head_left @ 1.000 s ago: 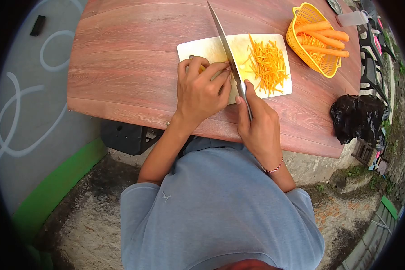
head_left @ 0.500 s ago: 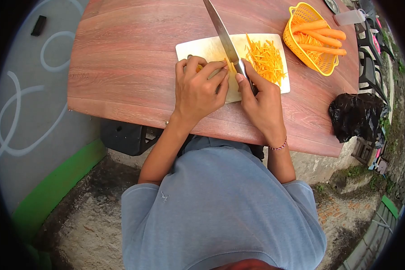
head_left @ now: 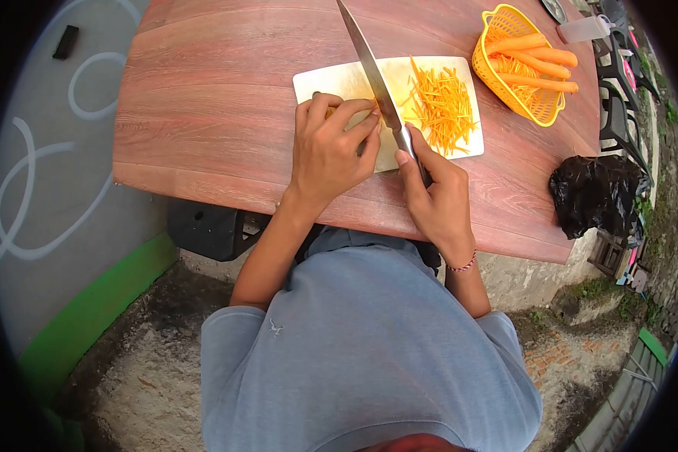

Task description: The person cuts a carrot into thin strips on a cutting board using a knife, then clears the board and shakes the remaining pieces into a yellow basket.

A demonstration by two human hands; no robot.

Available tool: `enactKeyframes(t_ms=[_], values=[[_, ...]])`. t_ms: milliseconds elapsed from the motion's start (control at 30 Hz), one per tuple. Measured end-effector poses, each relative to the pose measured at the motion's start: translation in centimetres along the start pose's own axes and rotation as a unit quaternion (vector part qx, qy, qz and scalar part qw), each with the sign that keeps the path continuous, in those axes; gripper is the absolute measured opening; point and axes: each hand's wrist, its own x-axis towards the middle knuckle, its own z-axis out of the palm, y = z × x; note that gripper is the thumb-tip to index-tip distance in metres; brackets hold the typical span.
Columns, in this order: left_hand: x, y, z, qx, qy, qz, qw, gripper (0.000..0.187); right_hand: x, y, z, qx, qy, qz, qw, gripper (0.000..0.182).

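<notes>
My right hand grips the handle of a large kitchen knife. Its blade points up and away over a white cutting board. Just left of the blade, my left hand has its fingers curled down on a carrot, pressing it to the board; most of the carrot is hidden under the fingers. A pile of thin carrot strips covers the board's right side, beyond the knife.
A yellow plastic basket at the upper right holds several peeled carrots over carrot shreds. Behind it lies a clear squeeze bottle. A black plastic bag hangs by the right edge of the reddish wooden table.
My right hand and the knife have shifted slightly toward me, with the blade a little closer to the left fingertips. My left hand stays nearly in place.
</notes>
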Motion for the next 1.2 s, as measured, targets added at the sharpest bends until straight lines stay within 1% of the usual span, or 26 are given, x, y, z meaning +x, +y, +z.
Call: enactKeyframes(t_ms=[333, 533, 733, 800, 933, 1000, 1033, 1133, 1200], values=[[-0.1, 0.0, 0.0, 0.014, -0.007, 0.003, 1.000, 0.021, -0.5, -0.3, -0.1, -0.023, -0.010, -0.002, 1.000, 0.037], [0.0, 0.0, 0.0, 0.030, -0.009, 0.009, 0.999, 0.020, 0.5, -0.6, 0.5, -0.059, -0.001, -0.043, 0.997, 0.036], [-0.4, -0.3, 0.4, 0.023, -0.003, 0.018, 1.000, 0.018, 5.0, -0.7, 1.1, -0.049, -0.012, -0.027, 0.998, 0.036], [-0.2, 0.0, 0.2, 0.031, -0.005, 0.013, 0.999, 0.019, 5.6, -0.4, 0.7, 0.002, -0.030, 0.022, 0.999, 0.037], [-0.2, 0.2, -0.1, 0.046, -0.016, 0.010, 0.999, 0.023, 4.5, 0.5, 0.0, -0.013, -0.002, 0.021, 1.000, 0.037], [-0.1, 0.4, -0.3, 0.053, -0.018, 0.012, 0.998, 0.023, 3.6, 0.7, -0.5, 0.038, 0.012, 0.058, 0.998, 0.037], [0.0, 0.5, -0.3, 0.062, -0.019, 0.013, 0.998, 0.024, 3.1, 0.7, -0.7, 0.037, 0.014, 0.059, 0.997, 0.037], [-0.2, 0.2, 0.0, 0.025, -0.004, 0.008, 1.000, 0.021, 2.0, 0.5, -1.1, 0.058, 0.007, 0.076, 0.995, 0.038], [-0.1, 0.3, -0.5, 0.018, 0.004, 0.007, 1.000, 0.021, 1.5, 0.0, -1.1, 0.061, -0.017, 0.090, 0.994, 0.039]])
